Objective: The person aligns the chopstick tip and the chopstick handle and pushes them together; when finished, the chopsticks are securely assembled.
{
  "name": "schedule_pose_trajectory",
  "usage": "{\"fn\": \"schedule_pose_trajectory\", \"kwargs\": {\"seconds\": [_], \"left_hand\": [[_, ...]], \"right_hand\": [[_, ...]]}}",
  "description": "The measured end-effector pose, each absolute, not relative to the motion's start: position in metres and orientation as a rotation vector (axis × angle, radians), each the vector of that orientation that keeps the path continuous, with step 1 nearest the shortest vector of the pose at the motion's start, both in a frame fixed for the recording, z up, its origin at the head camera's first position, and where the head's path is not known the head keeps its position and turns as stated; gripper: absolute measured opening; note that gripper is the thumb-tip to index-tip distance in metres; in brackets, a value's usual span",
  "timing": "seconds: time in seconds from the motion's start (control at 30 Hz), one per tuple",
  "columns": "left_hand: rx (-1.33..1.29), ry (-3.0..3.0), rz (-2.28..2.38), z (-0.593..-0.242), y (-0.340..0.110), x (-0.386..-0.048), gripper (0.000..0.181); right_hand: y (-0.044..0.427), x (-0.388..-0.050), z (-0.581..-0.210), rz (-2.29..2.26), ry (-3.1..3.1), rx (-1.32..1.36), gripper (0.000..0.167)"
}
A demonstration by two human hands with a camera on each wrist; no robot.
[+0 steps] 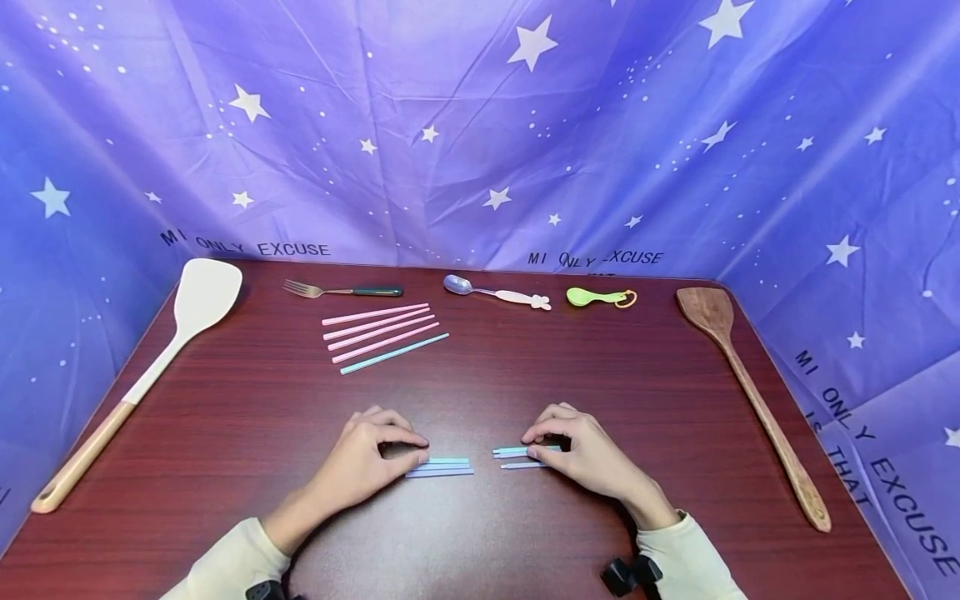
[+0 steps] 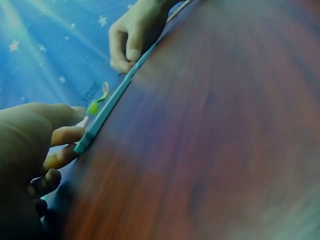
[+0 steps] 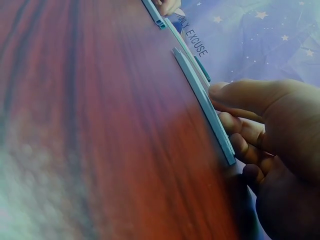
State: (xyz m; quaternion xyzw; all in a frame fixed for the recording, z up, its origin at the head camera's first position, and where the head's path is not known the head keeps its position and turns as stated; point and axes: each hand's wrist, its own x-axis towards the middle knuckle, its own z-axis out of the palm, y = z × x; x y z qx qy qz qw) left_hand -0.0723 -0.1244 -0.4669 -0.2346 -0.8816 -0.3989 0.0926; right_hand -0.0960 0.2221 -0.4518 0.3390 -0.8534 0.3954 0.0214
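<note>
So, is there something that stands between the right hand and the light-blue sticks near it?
Nothing visible does. In the head view, the right hand is at the light-blue sticks, its thumb overlapping them; the green spoon lies beyond both.

Head view: high, facing forward-down, wide over table (image 1: 570, 358). Wrist views: close, low, tilted across table; both catch left hand (image 1: 363, 454) and right hand (image 1: 592, 452).

The right hand (image 1: 591, 454) has room forward to the green spoon (image 1: 597, 297); pink chopsticks (image 1: 381, 332) bar the left hand's (image 1: 366, 454) way.
</note>
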Motion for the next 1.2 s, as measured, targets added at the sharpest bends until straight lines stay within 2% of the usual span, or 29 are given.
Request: {"fn": "schedule_pose_trajectory", "kwargs": {"seconds": [0.6,1.2], "left_hand": [[-0.737,-2.636,-1.089,-0.4703,-0.1186,-0.0670,0.018],[-0.680,-2.681,-1.165,-0.4658,-0.1179,-0.0696,0.010]], "right_hand": [[0.2232,-0.0946,-0.4541,1.204,-2.681,1.025,0.018],[0.2212,-0.0947,-0.4528,1.181,-2.699,0.995,0.019]]}}
